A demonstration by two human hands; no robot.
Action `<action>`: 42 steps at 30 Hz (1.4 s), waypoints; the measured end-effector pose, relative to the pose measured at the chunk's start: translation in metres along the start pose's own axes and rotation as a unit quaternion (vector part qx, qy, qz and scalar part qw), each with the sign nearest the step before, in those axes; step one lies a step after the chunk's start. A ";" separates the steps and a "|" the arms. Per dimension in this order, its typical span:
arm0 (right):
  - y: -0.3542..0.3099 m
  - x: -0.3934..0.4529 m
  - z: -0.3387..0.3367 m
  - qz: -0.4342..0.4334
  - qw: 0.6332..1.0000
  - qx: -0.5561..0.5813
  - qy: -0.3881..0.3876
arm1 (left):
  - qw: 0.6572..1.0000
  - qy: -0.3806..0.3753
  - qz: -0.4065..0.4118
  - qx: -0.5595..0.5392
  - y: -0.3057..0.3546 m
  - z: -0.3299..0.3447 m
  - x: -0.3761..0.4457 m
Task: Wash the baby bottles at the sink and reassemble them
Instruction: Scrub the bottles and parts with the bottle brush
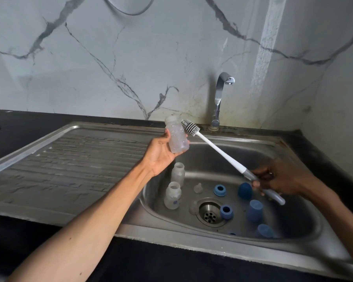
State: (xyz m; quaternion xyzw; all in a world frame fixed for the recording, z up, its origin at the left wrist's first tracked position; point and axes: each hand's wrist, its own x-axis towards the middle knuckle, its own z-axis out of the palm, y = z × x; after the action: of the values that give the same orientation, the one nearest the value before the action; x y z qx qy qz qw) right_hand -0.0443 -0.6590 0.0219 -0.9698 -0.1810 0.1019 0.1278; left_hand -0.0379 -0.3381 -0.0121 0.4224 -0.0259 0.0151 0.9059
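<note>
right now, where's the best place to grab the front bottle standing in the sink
Take the front bottle round its clear body, below the neck, coming from above and the left, the drainboard side. It stands upright with its mouth open and nearly against the basin's left wall; the second bottle stands close behind, so a sideways reach from the back looks cramped.

Left hand [161, 153] grips a clear bottle [176, 137] above the sink [192, 249], neck up. Right hand [281, 179] holds the brush [218, 153] by its grey handle, bristles just beside the bottle's neck, perhaps touching. Below the grip, two bottles [174, 186], blue rings and caps [251, 202] sit around the drain [209, 214].
</note>
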 end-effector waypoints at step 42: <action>-0.004 -0.016 -0.015 -0.005 0.974 0.220 -0.050 | 0.913 0.255 0.178 0.262 0.001 -0.007 0.009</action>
State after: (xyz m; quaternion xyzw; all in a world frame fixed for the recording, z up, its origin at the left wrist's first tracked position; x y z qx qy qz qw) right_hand -0.0565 -0.6649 0.0398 -0.9105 -0.1650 0.1872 0.3297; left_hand -0.0291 -0.3323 -0.0153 0.6150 0.1360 0.2898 0.7206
